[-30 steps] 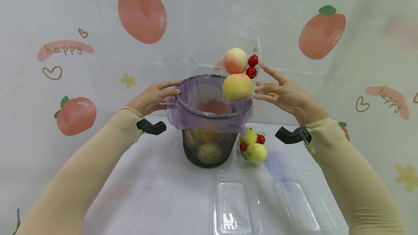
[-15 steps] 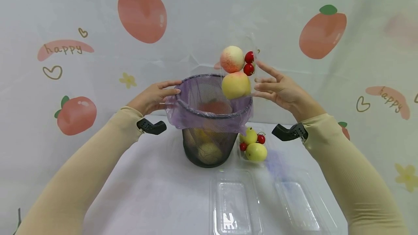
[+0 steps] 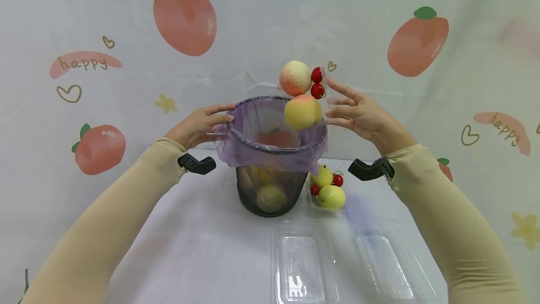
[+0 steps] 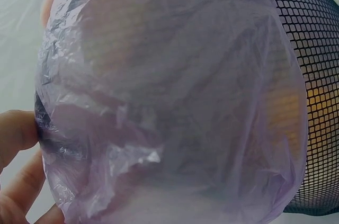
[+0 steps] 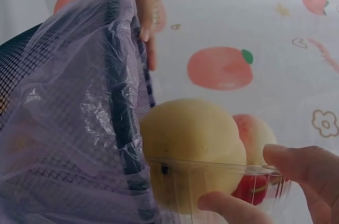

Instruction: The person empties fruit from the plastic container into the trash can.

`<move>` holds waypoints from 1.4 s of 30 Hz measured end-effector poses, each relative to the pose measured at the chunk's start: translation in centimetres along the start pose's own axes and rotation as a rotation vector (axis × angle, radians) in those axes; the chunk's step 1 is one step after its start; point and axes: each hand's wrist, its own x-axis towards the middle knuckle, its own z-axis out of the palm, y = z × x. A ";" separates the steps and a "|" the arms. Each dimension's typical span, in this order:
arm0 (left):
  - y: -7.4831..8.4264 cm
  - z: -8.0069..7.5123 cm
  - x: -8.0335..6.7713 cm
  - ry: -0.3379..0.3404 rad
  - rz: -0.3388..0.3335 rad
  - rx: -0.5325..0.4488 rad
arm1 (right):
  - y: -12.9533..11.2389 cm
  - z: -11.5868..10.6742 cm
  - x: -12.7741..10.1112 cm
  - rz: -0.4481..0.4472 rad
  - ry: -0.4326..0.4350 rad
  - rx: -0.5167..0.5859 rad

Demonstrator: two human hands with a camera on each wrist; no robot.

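Observation:
My left hand (image 3: 196, 125) grips the rim of a black mesh bin (image 3: 244, 186), whose purple plastic liner (image 3: 263, 157) is folded over the rim. In the left wrist view the fingertips sit right at the liner-covered edge. My right hand (image 3: 367, 116) holds a clear plastic box (image 5: 185, 173) by its side, tilted over the bin's right rim. Inside the box are a pink-and-cream peach (image 3: 295, 78), a yellow peach (image 3: 300, 112) and two red cherries (image 3: 317, 91). Through the mesh, several fruits show in the bin, including a red one (image 3: 278, 140).
Right of the bin, another clear box holds yellow-green fruits (image 3: 331, 197) and small red cherries (image 3: 338, 180). Two clear plastic trays without fruit, one in front (image 3: 301, 266) and one at right (image 3: 386, 266), lie on the white table (image 3: 202, 257). A fruit-printed cloth (image 3: 270, 27) hangs behind.
My right hand has moved slightly left with the box, which has turned and tips more toward the bin's opening; the fruits shifted left with it. The left hand has stayed at the rim.

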 end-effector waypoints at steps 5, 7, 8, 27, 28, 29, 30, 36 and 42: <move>0.1 0.1 0.0 -0.001 0.000 0.000 | 0.0 -0.1 0.1 -0.001 0.022 -0.019; 0.1 0.2 0.0 -0.002 0.001 0.004 | 0.0 -0.2 0.1 -0.004 0.041 -0.028; 0.1 0.2 0.0 -0.002 0.001 0.004 | -0.1 -0.2 0.1 -0.008 0.050 -0.033; 0.0 0.2 0.2 -0.005 0.003 -0.017 | -0.6 -0.8 -0.6 -0.056 0.037 0.051; 0.0 0.2 0.2 -0.006 0.004 -0.018 | -0.5 -0.9 -0.6 -0.056 0.028 0.067; 0.0 0.2 0.2 -0.006 0.004 -0.018 | -0.4 -1.1 -0.6 -0.055 0.021 0.081; -0.1 0.2 0.2 -0.007 0.004 -0.018 | -0.3 -1.2 -0.7 -0.051 0.015 0.101; -0.2 0.2 0.1 0.002 0.002 -0.009 | 0.4 -2.2 -0.8 -0.034 0.019 0.215; -0.1 0.3 0.1 -0.004 0.004 -0.014 | 1.1 -3.8 -1.2 -0.016 -0.022 0.407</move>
